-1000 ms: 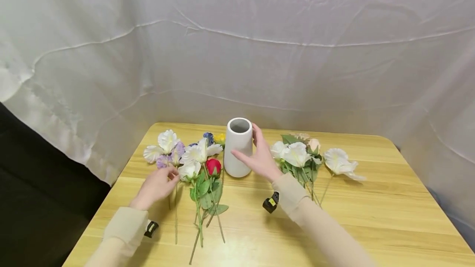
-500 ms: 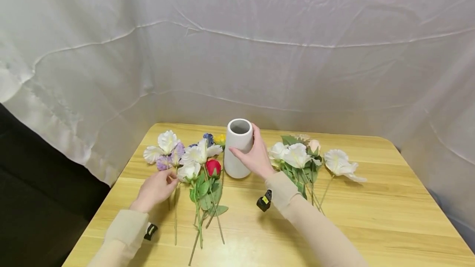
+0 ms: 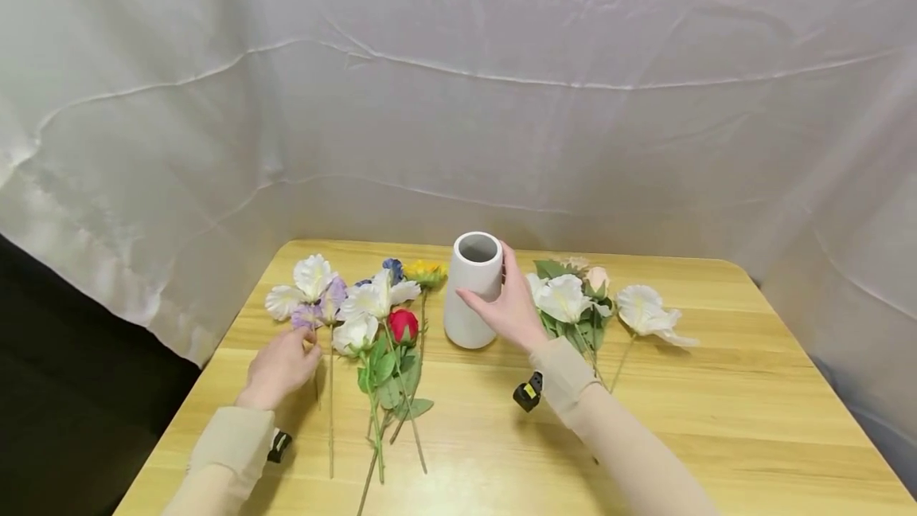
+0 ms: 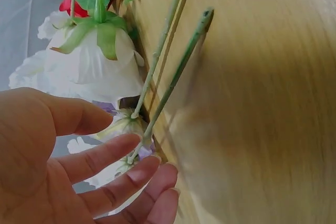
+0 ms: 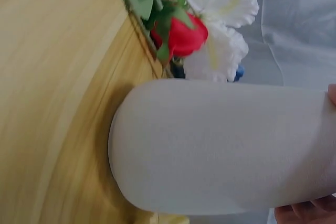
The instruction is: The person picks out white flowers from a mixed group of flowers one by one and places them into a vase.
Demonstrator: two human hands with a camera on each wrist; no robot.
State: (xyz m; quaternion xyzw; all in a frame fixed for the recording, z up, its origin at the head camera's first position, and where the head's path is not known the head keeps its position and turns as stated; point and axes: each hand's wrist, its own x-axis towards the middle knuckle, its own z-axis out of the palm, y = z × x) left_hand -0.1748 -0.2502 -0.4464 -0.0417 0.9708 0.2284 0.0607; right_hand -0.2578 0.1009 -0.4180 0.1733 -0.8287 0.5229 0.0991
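Note:
My right hand (image 3: 512, 309) grips a white vase (image 3: 469, 301) around its upper side, thumb in front and fingers behind. The vase stands upright on the table with its mouth facing up. In the right wrist view, the vase (image 5: 220, 148) fills the middle and most of the hand is out of sight. On the left, my left hand (image 3: 282, 365) hovers by the purple and white flowers (image 3: 318, 301). Its thumb and fingers are parted in the left wrist view, with the fingertips (image 4: 131, 140) right at a green stem (image 4: 181, 69).
Beside the left hand lie a white rose (image 3: 356, 334), a red rose (image 3: 403, 325) and a yellow flower (image 3: 427, 271). Right of the vase are more white flowers (image 3: 564, 299) and a separate white bloom (image 3: 645, 310). A pale curtain (image 3: 458, 142) hangs behind the wooden table (image 3: 716, 420).
The vase has shifted a little to the right in my right hand, showing more of the yellow flower. My left hand has drawn slightly left, away from the white rose.

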